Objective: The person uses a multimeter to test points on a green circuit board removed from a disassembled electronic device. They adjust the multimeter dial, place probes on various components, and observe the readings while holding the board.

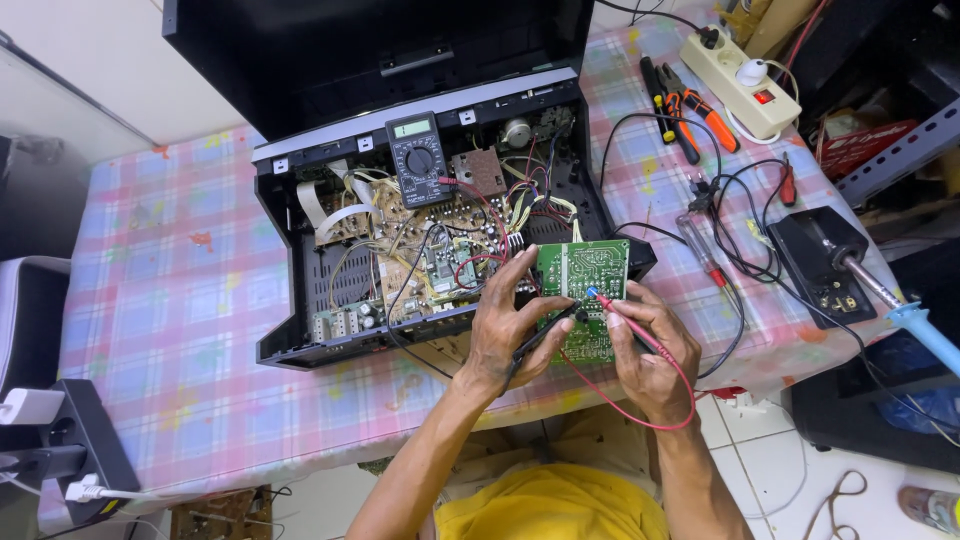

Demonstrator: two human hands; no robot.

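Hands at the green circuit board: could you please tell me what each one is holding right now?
Left hand: closed on the black probe.
Right hand: closed on the red probe.

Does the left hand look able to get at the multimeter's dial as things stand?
Probably yes: the multimeter lies uncovered on the open chassis, but the left hand holds a black probe and would have to free itself.

A table under a pink-and-blue checked cloth (180,300) stands on a white tiled floor (780,470) beside a pale wall (90,50).
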